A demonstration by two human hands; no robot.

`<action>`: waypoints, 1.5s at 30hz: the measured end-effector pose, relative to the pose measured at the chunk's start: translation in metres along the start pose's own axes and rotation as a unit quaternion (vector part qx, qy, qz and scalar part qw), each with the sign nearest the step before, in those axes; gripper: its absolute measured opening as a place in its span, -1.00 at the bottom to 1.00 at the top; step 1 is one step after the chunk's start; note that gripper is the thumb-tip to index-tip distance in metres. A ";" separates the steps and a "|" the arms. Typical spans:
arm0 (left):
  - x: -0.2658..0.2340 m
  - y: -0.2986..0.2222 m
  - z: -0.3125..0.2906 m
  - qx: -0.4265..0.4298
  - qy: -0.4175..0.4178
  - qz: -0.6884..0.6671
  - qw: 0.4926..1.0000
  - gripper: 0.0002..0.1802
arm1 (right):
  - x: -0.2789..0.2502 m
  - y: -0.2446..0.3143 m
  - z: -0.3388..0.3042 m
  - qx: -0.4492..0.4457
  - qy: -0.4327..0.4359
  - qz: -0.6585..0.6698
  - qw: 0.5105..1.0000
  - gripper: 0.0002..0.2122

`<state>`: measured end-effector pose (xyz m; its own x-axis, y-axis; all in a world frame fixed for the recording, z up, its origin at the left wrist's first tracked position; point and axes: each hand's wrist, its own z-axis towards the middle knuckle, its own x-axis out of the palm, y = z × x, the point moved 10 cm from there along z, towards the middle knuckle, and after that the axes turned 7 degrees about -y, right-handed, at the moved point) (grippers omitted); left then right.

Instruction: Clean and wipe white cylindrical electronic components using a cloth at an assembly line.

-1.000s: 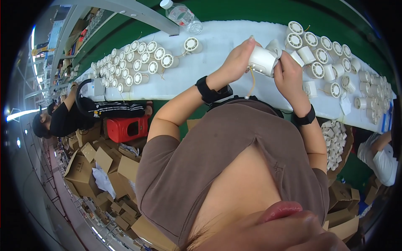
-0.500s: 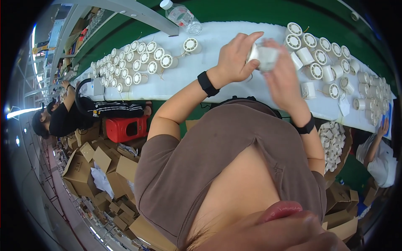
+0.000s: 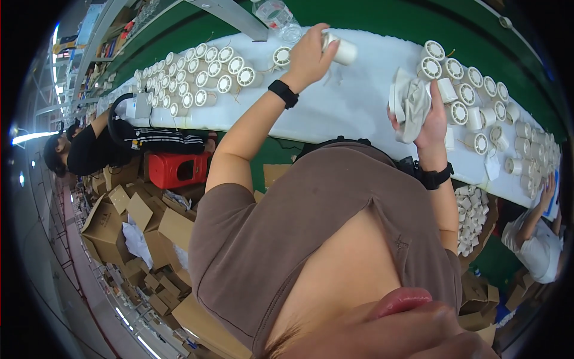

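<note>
My left hand grips a white cylindrical part near the far side of the white-covered table; its fingers and thumb close round one end. To the right, my right hand holds a crumpled pale grey-white cloth against its palm, thumb up. A lone cylinder with a slotted round face stands just left of my left hand. Rows of like cylinders with thin wires fill the table's left part. More of them lie and stand right of my right hand.
A clear plastic bottle stands beside a grey metal post at the back. Under the table's right side sits a carton of white parts. Co-workers are at far left and far right. A red stool and cardboard boxes stand lower left.
My hands, together round one cylinder before, have drawn apart. The left has carried the cylinder up and left; the right has come down and right with the cloth, now plainly visible.
</note>
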<state>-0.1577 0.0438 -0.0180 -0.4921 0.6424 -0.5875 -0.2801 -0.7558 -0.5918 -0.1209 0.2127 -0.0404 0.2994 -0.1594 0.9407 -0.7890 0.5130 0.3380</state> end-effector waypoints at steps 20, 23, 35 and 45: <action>0.089 -0.065 -0.062 -0.346 0.325 -0.435 0.765 -0.65 | -0.028 0.013 0.003 -0.003 -0.223 -0.496 0.839 -0.59; 0.062 -0.066 -0.042 -0.226 0.207 -0.356 0.883 -0.72 | -0.027 0.032 -0.004 -0.070 -0.246 -0.586 0.769 -0.58; 0.030 -0.048 -0.056 -0.330 0.080 -0.417 0.843 -0.71 | -0.033 0.054 -0.022 -0.187 -0.290 -0.382 0.857 -0.66; 0.004 -0.066 -0.044 -0.268 0.099 -0.393 0.874 -0.72 | -0.063 0.005 -0.007 -0.051 -0.239 -0.279 0.929 -0.66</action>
<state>-0.1053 0.1019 -0.0052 -0.1544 0.9860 0.0637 -0.0145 0.0622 -0.9980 -0.1399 0.2315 -0.0983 0.3557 -0.7676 0.5331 -0.5203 0.3112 0.7953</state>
